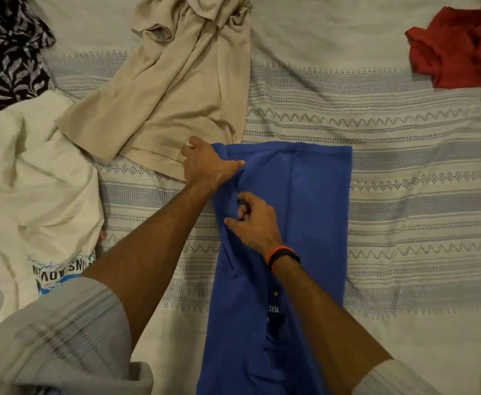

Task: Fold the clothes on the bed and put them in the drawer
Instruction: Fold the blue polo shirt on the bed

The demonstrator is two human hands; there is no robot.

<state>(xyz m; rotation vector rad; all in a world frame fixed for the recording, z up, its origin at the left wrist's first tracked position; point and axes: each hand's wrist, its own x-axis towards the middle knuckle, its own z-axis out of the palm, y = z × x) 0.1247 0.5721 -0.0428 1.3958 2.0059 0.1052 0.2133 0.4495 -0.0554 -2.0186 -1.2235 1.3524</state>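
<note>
Item: blue shirt [316, 212], spread lengthwise on the bed [404, 195]; landmark for all entries below.

Hands: left hand [208, 163] grips the shirt's far left corner, fingers curled on the cloth. Right hand [252, 220] pinches the left edge partway down, nearer the person.

Step, as judged: folding in progress; the left side appears to be gathered for a lengthwise fold. One long strip already lies doubled along the right.

Next move, as judged: carry the held edge across toward the right edge, keep it straight, then smooth flat.

Also present: beige garment [171, 89] touching the shirt's far left corner; cream printed tee [34, 178] well left; patterned black cloth [8, 49] far left and beyond; red garment [456, 47] far right and beyond. All unfolded. Drawer not in view.
</note>
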